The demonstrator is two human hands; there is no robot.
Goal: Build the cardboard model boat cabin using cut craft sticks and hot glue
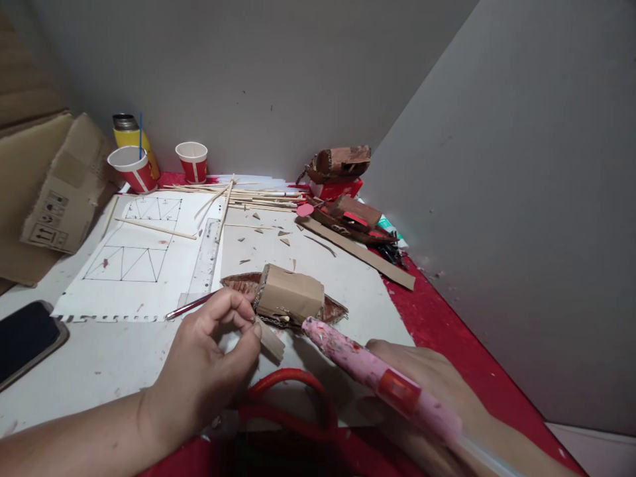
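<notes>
While the left fingers (247, 346) pinch a strip (272, 344), the glue gun (355, 363) gripped by the right fingers (390, 354) could, slipping, smear the boat (293, 293) just beyond them.

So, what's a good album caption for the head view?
Left hand pinching a cardboard strip, right hand holding a pink glue gun beside a model boat.

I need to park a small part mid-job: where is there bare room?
Mostly bare: the white surface between the phone, drawing sheet and left forearm. Also the paper right of the tan-roofed boat, between the cardboard strip and the pink glue gun. Crowded: the back, with wooden sticks and cups, and around the left hand.
</notes>
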